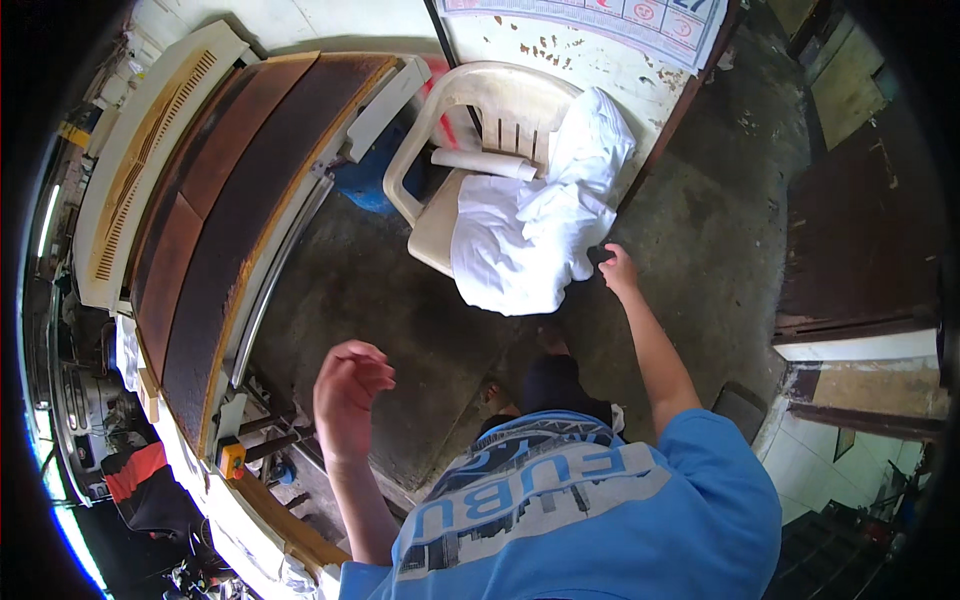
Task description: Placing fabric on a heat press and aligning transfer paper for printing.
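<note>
White cloths (530, 240) lie bunched over the seat, back and right side of a cream plastic armchair (425, 235). A white roll (485, 163) rests across the chair by its left armrest. My right hand (618, 270) reaches out beside the lower right edge of the cloths, thumb and forefinger bent with a gap between them. No cloth shows in its grip. Raised over the floor between the chair and a large machine (255, 170), my left hand (350, 385) has loosely curled fingers and nothing visible in it.
The machine's long brown and dark top fills the left, with a yellow switch box (232, 461) at its near corner. A blue container (370, 180) stands between machine and chair. A printed calendar (620, 30) hangs behind. Dark cabinet panels (865, 220) stand at the right.
</note>
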`<state>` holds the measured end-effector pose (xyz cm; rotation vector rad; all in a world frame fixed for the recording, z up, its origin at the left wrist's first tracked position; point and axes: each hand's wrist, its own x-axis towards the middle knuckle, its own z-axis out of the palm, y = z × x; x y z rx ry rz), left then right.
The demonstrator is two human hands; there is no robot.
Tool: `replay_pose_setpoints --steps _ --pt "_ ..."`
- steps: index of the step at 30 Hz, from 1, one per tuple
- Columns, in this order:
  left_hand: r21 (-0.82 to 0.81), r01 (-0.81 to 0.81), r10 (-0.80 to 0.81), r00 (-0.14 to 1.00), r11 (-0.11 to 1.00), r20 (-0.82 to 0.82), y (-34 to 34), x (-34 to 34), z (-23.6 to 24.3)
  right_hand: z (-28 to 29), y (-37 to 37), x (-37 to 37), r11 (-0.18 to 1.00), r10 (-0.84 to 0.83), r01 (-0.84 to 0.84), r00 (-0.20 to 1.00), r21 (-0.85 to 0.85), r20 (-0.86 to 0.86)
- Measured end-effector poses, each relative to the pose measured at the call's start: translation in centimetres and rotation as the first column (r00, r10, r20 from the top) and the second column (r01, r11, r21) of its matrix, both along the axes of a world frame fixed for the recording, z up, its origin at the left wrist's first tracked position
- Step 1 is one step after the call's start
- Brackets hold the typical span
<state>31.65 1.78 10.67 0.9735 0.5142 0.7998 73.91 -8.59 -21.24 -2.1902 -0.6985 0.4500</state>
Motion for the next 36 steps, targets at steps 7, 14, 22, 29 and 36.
replay_pose_setpoints --steps 7,14,22,29,36 --pt "0.709 0.592 0.580 0.443 0.383 -0.684 2.4 10.8 -2.2 -3.9 5.6 8.6 0.975 -0.028 0.069 0.981 -0.212 0.192" --pt "0.539 0.688 0.193 0.517 0.486 -0.834 5.4 20.7 -6.4 -6.2 6.5 13.1 0.986 0.156 -0.158 0.987 -0.061 -0.028" --pt "0.646 0.624 0.020 0.713 0.439 -0.701 6.9 29.8 -9.6 16.3 8.9 2.5 0.368 0.929 -0.925 0.371 0.088 0.010" --pt "0.268 0.736 -0.251 0.511 0.621 -0.822 8.4 26.7 -2.7 29.8 11.5 4.9 0.265 0.962 -0.962 0.260 -0.057 0.083" --pt "0.423 0.234 0.117 0.747 0.875 -0.655 7.1 18.3 2.3 34.5 16.5 1.0 0.238 0.637 -0.971 0.175 0.024 0.751"
